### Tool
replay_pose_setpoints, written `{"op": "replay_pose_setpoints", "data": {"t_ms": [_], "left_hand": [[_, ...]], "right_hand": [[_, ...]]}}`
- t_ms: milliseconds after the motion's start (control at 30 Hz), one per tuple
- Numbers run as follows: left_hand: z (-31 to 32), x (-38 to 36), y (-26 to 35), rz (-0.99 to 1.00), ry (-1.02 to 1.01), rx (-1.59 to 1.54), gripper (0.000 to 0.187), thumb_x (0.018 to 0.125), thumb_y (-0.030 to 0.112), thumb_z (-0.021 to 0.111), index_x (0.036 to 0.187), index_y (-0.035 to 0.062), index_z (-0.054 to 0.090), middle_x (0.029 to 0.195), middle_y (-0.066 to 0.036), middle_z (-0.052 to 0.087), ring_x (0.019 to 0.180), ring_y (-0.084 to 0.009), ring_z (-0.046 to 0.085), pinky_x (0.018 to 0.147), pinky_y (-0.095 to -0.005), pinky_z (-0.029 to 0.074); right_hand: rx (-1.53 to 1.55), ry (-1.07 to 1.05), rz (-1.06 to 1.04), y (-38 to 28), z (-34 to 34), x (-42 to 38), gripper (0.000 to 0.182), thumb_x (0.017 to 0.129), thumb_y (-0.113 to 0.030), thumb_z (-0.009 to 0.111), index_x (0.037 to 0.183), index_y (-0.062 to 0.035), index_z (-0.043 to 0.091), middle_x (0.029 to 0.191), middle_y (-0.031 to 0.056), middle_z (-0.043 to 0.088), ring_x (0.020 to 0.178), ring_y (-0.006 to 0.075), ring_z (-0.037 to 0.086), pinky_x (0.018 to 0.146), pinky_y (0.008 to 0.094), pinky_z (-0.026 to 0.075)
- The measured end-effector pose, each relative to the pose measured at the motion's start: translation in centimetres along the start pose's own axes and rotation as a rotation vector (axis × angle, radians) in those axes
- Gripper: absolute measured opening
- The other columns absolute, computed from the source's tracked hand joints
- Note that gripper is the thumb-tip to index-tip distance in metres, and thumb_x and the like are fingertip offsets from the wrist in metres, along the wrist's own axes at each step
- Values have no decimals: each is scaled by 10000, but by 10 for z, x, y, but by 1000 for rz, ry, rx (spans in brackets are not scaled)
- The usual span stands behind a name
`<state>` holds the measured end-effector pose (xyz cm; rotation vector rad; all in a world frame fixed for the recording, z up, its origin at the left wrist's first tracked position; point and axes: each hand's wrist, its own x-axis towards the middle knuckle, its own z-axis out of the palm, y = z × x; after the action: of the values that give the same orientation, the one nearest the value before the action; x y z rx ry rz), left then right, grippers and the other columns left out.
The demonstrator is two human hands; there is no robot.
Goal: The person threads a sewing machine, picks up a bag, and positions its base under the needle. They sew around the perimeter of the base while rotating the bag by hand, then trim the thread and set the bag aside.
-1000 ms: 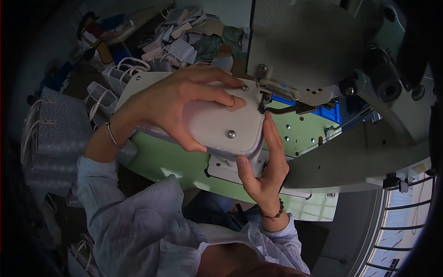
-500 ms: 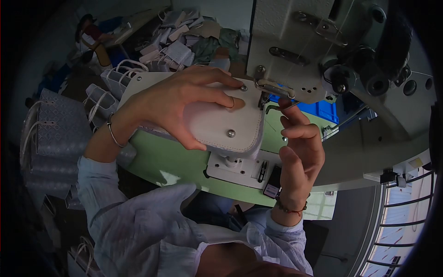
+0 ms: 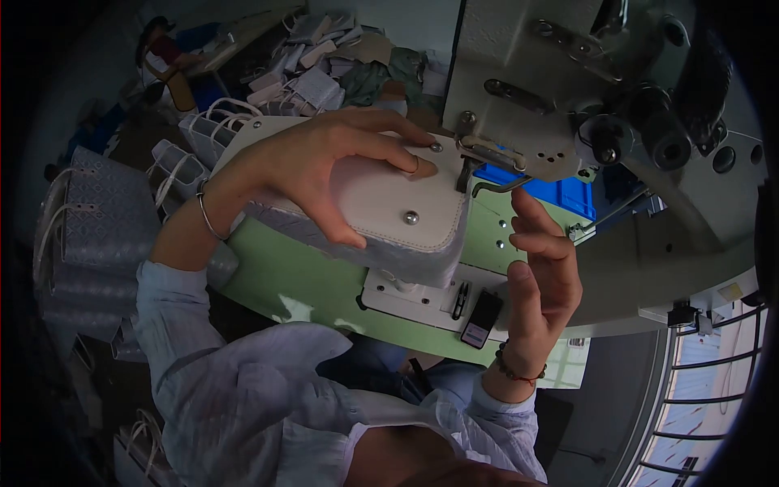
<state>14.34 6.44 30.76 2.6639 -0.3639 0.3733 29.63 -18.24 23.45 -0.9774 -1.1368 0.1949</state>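
Observation:
A pale handbag (image 3: pixel 381 199) lies with its white, stitched base facing up on the sewing machine's narrow support (image 3: pixel 398 284). Metal feet stud the base. My left hand (image 3: pixel 312 162) spans the base, its fingertips near the far edge and its thumb near the front edge, keeping hold of the bag. Below a bent metal lever (image 3: pixel 497 188) under the machine head (image 3: pixel 519 105), my right hand (image 3: pixel 540 280) has its fingers loosely curled and apart. I make out nothing in it. The needle area is mostly hidden.
Two small shiny round pieces (image 3: pixel 501 234) are on the green tabletop (image 3: pixel 296 268), near a phone (image 3: pixel 482 319). Patterned bags (image 3: pixel 109 211) stack at left. Behind are piled bags (image 3: pixel 312 85) and another person (image 3: pixel 166 61). A blue bin (image 3: pixel 568 199) sits beyond the machine.
The handbag has tilted up at its front under my left hand, so more of its patterned side shows. My right index finger has drawn down from the lever.

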Motion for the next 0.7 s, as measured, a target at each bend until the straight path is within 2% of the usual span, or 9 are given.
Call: {"op": "replay_pose_setpoints", "data": {"t_ms": [433, 500, 567, 633, 700], "left_hand": [[-3, 3, -3, -43, -37, 20, 766, 463, 259, 861, 1190, 111, 668, 1326, -125, 529, 1182, -284, 561, 979, -392, 489], [-1, 2, -5, -9, -22, 10, 769, 463, 258, 862, 1193, 113, 667, 1322, -119, 530, 1177, -279, 559, 981, -393, 489], [-2, 1, -5, -10, -22, 16, 770, 462, 256, 862, 1193, 113, 667, 1320, -118, 530, 1177, -277, 556, 984, -395, 486], [-2, 2, -4, -13, -22, 22, 770, 462, 255, 863, 1193, 114, 667, 1318, -116, 530, 1176, -275, 554, 988, -396, 482], [-2, 2, -2, -7, -14, 11, 765, 471, 270, 859, 1194, 113, 664, 1320, -119, 529, 1177, -278, 549, 989, -398, 475]], "right_hand": [[-85, 16, 62, -16, -25, -12, 178, 815, -62, 594, 962, 22, 648, 1305, 258, 568, 1271, 326, 506, 1075, 439, 355], [-303, -37, -55, -32, -46, -17, 223, 859, -156, 611, 978, 31, 629, 1302, 272, 563, 1242, 336, 531, 1049, 454, 388], [-417, 99, -266, -53, -70, -14, 236, 912, -189, 586, 991, 33, 605, 1292, 286, 561, 1221, 378, 548, 1033, 477, 426], [-719, 297, -509, -88, -127, 1, 281, 950, -221, 539, 1064, 30, 594, 1297, 287, 554, 1220, 396, 546, 1016, 488, 452], [-1053, 581, -627, -128, -198, 23, 301, 956, -237, 529, 1094, 26, 577, 1304, 282, 549, 1221, 391, 544, 1013, 484, 455]]}}
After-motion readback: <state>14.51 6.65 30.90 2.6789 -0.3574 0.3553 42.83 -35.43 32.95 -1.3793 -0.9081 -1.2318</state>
